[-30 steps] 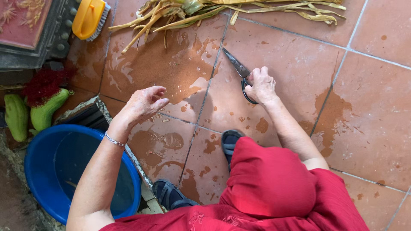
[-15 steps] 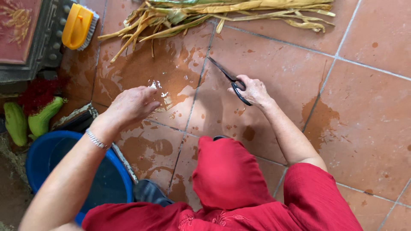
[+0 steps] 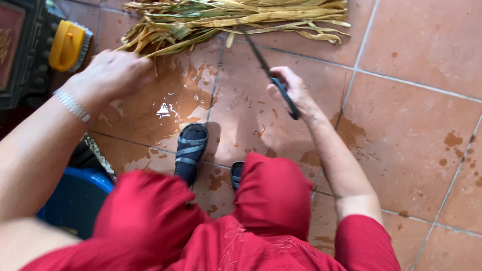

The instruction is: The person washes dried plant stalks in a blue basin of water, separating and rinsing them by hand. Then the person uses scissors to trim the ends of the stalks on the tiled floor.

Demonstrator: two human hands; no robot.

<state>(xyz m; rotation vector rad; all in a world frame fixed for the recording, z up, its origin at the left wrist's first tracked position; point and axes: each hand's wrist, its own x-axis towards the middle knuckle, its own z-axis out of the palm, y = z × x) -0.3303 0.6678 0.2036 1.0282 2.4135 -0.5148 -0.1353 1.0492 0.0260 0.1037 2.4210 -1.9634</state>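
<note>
A pile of dry yellow-green leaves and stalks (image 3: 226, 17) lies across the wet terracotta tile floor (image 3: 416, 100) at the top. My left hand (image 3: 108, 75), wearing a silver bracelet, reaches toward the pile's left end, fingers loosely curled, holding nothing that I can see. My right hand (image 3: 293, 90) grips dark-handled scissors (image 3: 268, 70) with the blades pointing up toward the leaves. I am squatting in red clothes, with dark sandals (image 3: 191, 150) on the tiles below my hands.
A yellow scrub brush (image 3: 68, 45) lies at the upper left beside a dark patterned object (image 3: 20, 55). A blue plastic basin (image 3: 75, 200) sits at the lower left by my knee. Puddles of water (image 3: 165, 108) shine on the tiles.
Both hands have moved up toward the leaf pile. The scissors now point at the leaves. The view has shifted forward, hiding the green vegetables at the left.
</note>
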